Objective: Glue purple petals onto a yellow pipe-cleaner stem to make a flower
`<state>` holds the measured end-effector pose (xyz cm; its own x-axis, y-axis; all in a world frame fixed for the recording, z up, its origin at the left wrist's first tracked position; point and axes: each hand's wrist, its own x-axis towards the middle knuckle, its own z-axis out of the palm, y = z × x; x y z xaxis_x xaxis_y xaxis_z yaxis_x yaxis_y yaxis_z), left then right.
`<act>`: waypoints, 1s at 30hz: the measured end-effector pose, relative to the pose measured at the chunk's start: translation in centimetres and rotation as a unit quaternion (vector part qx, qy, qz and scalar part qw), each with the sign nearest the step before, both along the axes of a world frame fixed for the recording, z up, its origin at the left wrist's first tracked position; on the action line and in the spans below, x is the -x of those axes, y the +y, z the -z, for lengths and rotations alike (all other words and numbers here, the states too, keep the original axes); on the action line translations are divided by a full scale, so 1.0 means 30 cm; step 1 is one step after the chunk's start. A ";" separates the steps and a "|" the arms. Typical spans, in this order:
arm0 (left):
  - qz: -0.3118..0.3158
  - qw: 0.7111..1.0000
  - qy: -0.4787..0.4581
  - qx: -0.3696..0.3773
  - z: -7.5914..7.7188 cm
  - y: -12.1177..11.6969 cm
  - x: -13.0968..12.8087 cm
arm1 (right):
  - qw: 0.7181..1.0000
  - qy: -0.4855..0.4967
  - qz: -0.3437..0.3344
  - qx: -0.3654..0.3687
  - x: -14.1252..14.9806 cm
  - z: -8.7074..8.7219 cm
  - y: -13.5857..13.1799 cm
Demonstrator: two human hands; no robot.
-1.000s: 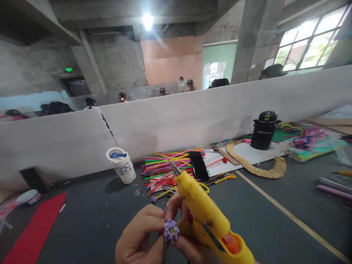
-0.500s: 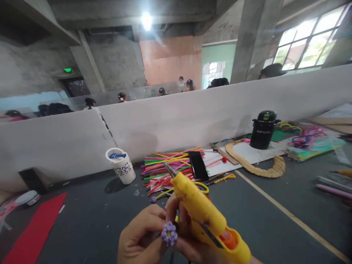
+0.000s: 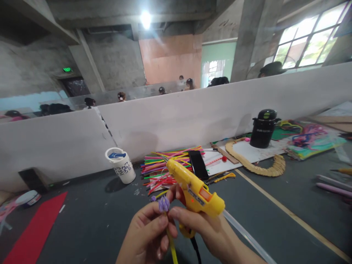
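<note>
My left hand [image 3: 143,231] is closed, pinching a small purple flower [image 3: 164,203] on a yellow stem [image 3: 172,247] between thumb and fingers. The flower stands upright, its side towards me, and the stem runs down past the fingers. In my right hand [image 3: 206,227] is a yellow hot glue gun [image 3: 189,183], its nozzle tilted up and left. The right thumb tip lies beside the flower's base; whether it touches cannot be made out. A clear glue stick [image 3: 244,231] sticks out of the gun's back, and a black cord [image 3: 195,249] hangs below the grip.
Behind the gun lie colourful pipe cleaners [image 3: 154,167], a phone [image 3: 198,165] and another purple flower [image 3: 153,198]. A white cup [image 3: 125,170] stands left of them. Further right are a yellow-handled tool [image 3: 225,177], a curved tan strip [image 3: 255,169] and a black bottle [image 3: 263,132].
The flower has risen and turned from facing me to side-on, so its yellow stem now shows. The glue gun has shifted left and tipped, exposing its glue stick and cord.
</note>
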<state>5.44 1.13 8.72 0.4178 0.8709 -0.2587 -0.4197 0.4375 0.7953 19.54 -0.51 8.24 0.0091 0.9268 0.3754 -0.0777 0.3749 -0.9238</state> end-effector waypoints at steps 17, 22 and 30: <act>0.103 0.991 -0.081 0.024 0.007 0.011 0.014 | 0.987 0.105 -0.072 0.098 -0.013 0.015 -0.007; 0.140 0.982 -0.124 0.029 0.019 0.020 0.017 | 0.968 0.186 -0.117 0.122 -0.005 0.018 0.016; 0.146 0.981 -0.122 0.043 0.021 0.018 0.003 | 0.970 0.179 -0.108 0.125 0.002 0.022 0.013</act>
